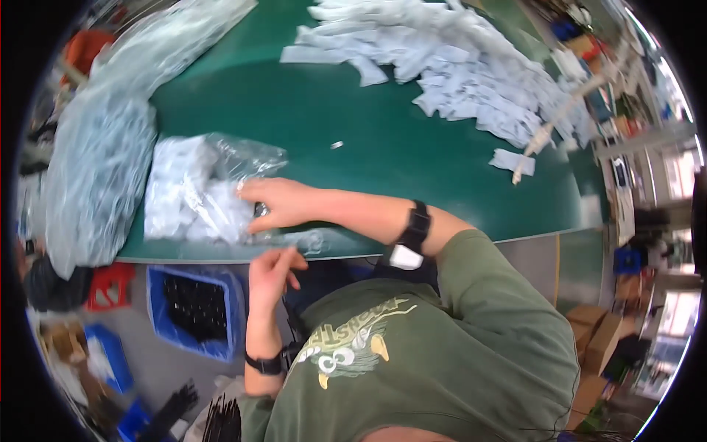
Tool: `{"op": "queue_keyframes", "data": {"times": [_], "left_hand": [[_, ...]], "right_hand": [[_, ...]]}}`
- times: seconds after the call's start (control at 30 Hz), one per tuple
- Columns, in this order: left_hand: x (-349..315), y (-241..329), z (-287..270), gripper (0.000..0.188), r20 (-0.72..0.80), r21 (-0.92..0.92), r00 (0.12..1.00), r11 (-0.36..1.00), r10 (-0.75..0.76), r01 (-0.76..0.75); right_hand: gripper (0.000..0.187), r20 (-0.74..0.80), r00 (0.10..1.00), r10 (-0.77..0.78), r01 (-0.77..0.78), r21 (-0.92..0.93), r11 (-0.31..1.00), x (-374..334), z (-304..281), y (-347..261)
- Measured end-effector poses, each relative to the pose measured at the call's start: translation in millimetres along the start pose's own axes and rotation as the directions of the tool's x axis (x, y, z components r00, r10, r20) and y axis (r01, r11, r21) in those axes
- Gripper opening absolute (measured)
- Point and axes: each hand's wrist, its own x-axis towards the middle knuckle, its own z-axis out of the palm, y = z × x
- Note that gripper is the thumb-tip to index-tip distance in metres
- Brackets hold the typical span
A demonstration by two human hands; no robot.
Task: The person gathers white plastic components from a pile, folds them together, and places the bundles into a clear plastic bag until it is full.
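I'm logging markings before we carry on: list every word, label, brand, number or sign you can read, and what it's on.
Shirt: pale lettering beside a cartoon creature; wording not copied here.
Bag: no lettering I can make out.
White pile: too small and blurred to tell if anything is printed.
Boxes: nothing readable.

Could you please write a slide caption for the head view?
Right hand at a clear bag of white pieces on a green table.

The counter (236, 99) is dark green, the small bag (254, 153) clear, its contents (173, 191) white, the bin (234, 309) blue, the wristbands (417, 225) black, and the shirt (471, 339) olive with a white-and-yellow cartoon print (346, 361).
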Motion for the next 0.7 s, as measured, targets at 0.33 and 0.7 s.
{"op": "queue_keyframes", "data": {"times": [0.33, 0.7], "left_hand": [[61.7, 63.8, 71.3, 0.014, 0.443, -0.032, 0.872, 0.975, 0.209, -0.218], [149.0, 59.8, 140.7, 0.029, 0.232, 0.336, 0.455, 0.368, 0.860, -0.867]], "right_hand": [[0.012, -0.380, 0.913, 0.148, -0.401, -0.767, 0.501, -126.8, -249.8, 181.5], [0.015, -0.110, 0.907, 0.406, -0.338, 0.386, 0.858, -96.0, -191.1, 41.6]]}}
